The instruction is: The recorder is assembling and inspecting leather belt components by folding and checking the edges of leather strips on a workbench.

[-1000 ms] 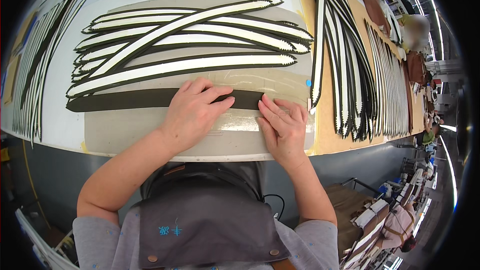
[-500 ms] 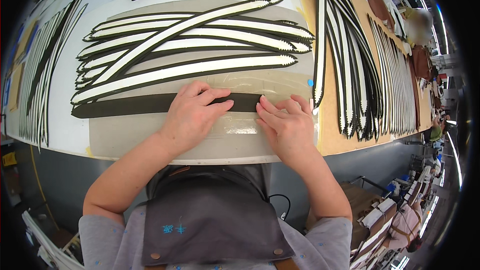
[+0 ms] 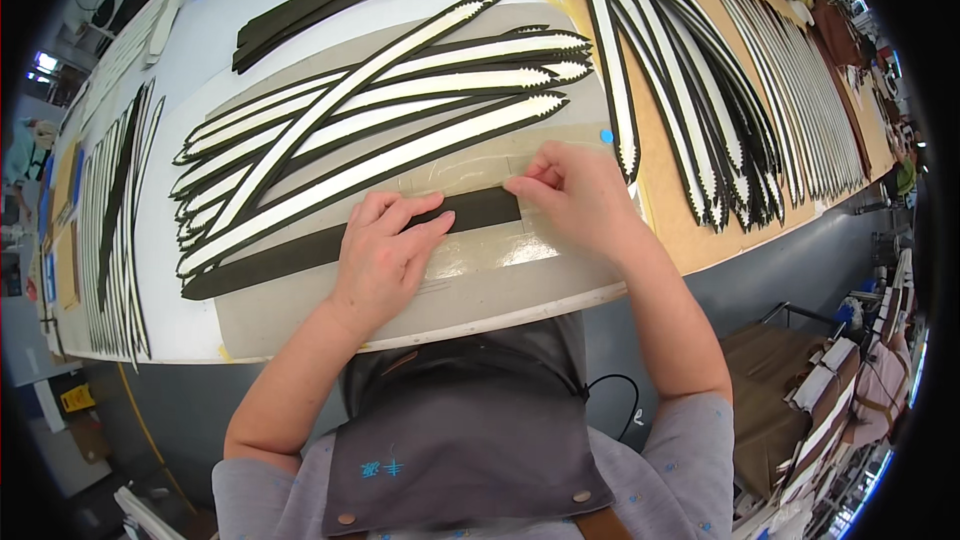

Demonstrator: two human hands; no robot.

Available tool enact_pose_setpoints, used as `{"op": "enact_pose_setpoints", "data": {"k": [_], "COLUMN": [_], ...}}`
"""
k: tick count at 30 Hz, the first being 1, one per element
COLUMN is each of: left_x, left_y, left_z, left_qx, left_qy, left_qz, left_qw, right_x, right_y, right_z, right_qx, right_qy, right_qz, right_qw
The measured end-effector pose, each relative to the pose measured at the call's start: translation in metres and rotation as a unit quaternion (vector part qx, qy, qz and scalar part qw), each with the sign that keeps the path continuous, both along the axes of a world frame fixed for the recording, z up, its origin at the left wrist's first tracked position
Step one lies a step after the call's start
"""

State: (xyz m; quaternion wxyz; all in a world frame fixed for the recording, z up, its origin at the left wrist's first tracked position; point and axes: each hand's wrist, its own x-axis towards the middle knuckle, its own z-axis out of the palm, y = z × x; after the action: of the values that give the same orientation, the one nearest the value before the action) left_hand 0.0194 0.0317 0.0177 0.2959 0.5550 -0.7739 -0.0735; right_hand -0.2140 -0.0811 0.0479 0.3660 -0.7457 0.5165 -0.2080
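Note:
A flat black strip [image 3: 345, 251] lies along the near part of the grey mat, its left end tapered and its right end cut square. My left hand [image 3: 385, 255] rests on the strip's middle, thumb and forefinger stretched apart and pressing it down. At the strip's right end, the thumb and forefinger of my right hand [image 3: 578, 198] are pinched together by the upper corner; whatever is between the fingertips is too small to make out. Just beyond the strip, several black strips with white centres and notched tips form a loose pile [image 3: 375, 180].
Plain black strips [image 3: 345, 0] are stacked at the back. More white-centred strips [image 3: 680, 90] hang together on the brown board at right, beside a row of thin strips [image 3: 800, 90]. Another bundle [image 3: 120, 230] lies far left. A blue dot [image 3: 606, 136] marks the mat's right side.
My right hand has gone from fingers laid on the strip's end to a pinch at its upper corner. My left hand stays on the strip. The whole view has turned and shifted.

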Motion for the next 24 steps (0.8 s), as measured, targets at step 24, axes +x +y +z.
{"op": "enact_pose_setpoints", "data": {"k": [24], "left_x": [0.017], "left_y": [0.011], "left_z": [-0.003], "left_qx": [0.006], "left_qy": [0.075], "left_qz": [0.021], "left_qw": [0.997], "right_x": [0.021], "right_y": [-0.034], "right_z": [0.017], "right_qx": [0.181], "right_qy": [0.125], "right_qz": [0.105], "right_qw": [0.970]}}
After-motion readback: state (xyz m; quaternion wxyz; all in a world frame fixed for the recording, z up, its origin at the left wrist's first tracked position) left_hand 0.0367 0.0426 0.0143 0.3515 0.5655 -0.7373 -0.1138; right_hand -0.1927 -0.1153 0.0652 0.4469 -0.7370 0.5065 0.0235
